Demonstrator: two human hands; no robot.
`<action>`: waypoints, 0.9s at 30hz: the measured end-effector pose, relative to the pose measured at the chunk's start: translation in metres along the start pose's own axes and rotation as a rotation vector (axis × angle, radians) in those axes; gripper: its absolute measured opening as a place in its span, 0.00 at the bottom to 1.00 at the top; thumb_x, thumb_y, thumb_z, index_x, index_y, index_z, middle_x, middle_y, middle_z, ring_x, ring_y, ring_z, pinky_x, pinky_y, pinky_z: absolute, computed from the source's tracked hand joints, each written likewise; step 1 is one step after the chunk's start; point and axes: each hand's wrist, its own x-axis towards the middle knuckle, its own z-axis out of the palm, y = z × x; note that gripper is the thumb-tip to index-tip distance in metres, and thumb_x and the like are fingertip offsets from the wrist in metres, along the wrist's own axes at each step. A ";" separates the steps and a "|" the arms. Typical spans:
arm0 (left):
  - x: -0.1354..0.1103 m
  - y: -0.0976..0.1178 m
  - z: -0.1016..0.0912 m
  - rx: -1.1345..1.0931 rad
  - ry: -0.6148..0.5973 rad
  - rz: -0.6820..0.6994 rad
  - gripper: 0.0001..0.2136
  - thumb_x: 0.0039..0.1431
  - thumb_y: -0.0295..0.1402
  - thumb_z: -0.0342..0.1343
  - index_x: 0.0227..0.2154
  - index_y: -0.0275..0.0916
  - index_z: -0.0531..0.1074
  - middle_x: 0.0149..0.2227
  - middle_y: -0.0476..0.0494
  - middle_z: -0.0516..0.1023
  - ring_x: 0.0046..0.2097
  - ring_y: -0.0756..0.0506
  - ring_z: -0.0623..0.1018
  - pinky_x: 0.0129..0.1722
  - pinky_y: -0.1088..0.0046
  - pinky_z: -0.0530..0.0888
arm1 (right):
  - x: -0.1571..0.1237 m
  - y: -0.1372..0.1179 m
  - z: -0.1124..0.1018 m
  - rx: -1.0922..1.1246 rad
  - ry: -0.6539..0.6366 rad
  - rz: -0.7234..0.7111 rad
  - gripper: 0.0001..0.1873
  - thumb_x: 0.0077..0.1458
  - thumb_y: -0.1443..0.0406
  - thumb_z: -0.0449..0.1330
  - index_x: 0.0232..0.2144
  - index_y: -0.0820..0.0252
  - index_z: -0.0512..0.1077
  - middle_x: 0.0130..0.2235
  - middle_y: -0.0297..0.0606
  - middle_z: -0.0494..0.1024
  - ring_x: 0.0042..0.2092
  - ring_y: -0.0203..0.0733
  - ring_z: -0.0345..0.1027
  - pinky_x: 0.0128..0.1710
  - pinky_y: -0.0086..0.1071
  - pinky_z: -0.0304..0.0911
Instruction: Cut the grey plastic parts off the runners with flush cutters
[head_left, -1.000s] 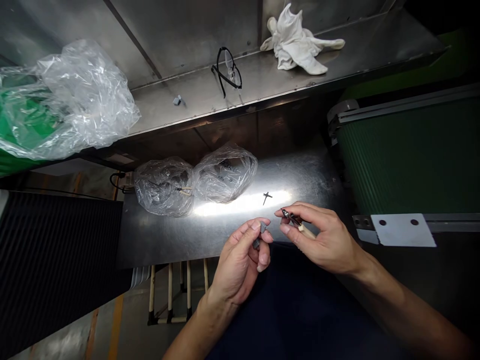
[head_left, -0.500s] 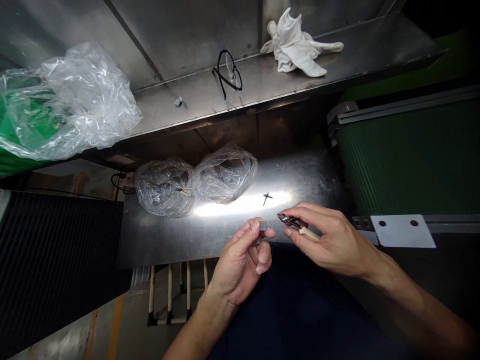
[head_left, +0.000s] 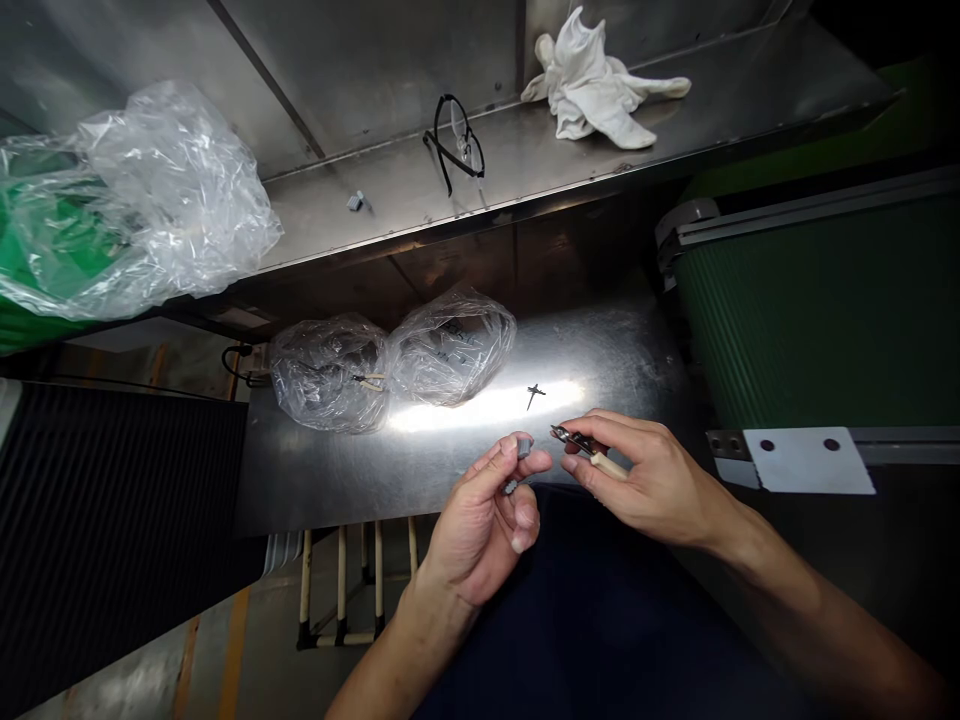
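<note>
Between thumb and fingertips, my left hand (head_left: 484,515) pinches a small grey plastic part (head_left: 524,447). A second small grey piece (head_left: 511,488) shows lower down among its curled fingers. To the right, my right hand (head_left: 645,470) is closed around cutting pliers (head_left: 592,451) with pale handles; their jaws point left towards the grey part, with a small gap between. Just beyond the hands, a dark cross-shaped scrap (head_left: 535,395) lies on the shiny metal table (head_left: 330,485).
Two clear plastic bags (head_left: 454,350) stand at the back of the table, with other pliers (head_left: 369,382) at the left one. On the metal shelf (head_left: 405,215) are glasses (head_left: 457,145), a white glove (head_left: 592,90) and grey bits (head_left: 355,201). A green conveyor (head_left: 817,310) stands right.
The pliers in my right hand have shifted slightly left, nearer the left hand. The grey part in my left fingers has turned a little, and the lower grey piece shows more.
</note>
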 end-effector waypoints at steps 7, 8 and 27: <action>0.003 -0.002 0.001 0.017 -0.054 0.012 0.09 0.60 0.36 0.63 0.35 0.35 0.75 0.29 0.51 0.77 0.18 0.58 0.66 0.14 0.84 0.63 | -0.001 0.001 0.001 0.005 0.008 0.013 0.12 0.61 0.66 0.61 0.47 0.56 0.74 0.39 0.37 0.79 0.38 0.40 0.73 0.37 0.34 0.69; 0.003 -0.002 0.001 0.017 -0.063 0.014 0.09 0.59 0.37 0.64 0.35 0.35 0.75 0.28 0.52 0.76 0.18 0.58 0.66 0.14 0.84 0.63 | -0.002 0.001 0.001 0.008 0.004 0.015 0.12 0.61 0.66 0.61 0.47 0.57 0.74 0.39 0.37 0.79 0.38 0.40 0.73 0.37 0.34 0.68; 0.006 -0.006 -0.003 0.037 -0.140 0.068 0.07 0.59 0.32 0.64 0.34 0.34 0.74 0.31 0.51 0.74 0.22 0.59 0.67 0.18 0.84 0.64 | -0.002 -0.014 0.006 0.160 0.212 -0.095 0.15 0.57 0.69 0.66 0.47 0.57 0.73 0.40 0.35 0.78 0.39 0.36 0.73 0.38 0.30 0.71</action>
